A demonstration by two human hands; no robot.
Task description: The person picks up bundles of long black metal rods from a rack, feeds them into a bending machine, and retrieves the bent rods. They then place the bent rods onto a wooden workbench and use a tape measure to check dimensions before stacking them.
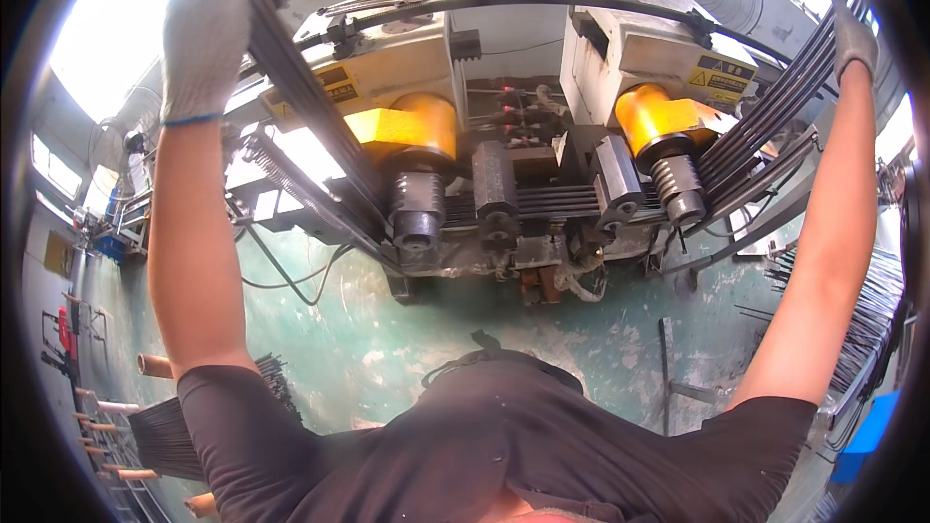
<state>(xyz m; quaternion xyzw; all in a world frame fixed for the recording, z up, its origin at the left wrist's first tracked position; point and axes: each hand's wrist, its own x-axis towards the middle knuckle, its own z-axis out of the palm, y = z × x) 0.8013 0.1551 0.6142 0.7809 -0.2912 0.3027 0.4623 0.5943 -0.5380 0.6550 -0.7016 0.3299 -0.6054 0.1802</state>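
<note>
My left hand (pixel 205 44), in a white knit glove with a blue cuff edge, is raised at the upper left and closed around the upper end of a bundle of dark steel rods (pixel 315 92). Its fingertips are partly blurred. At the upper right my right hand (pixel 854 39), also gloved, grips another upper end of the rods (pixel 780 87), with a digit lying along them. The rods slope down from both hands into a bending machine. Between its two ridged steel rollers (pixel 418 208) and behind two dark blocks (pixel 495 189), rods run level.
Two pale machine heads (pixel 605 48) with yellow housings (pixel 402 126) stand ahead, and a curved dark bar (pixel 513 2) spans them. Rod bundles (pixel 179 436) lie at lower left, with more rods (pixel 862 315) at right. A metal frame (pixel 668 373) stands on the green floor.
</note>
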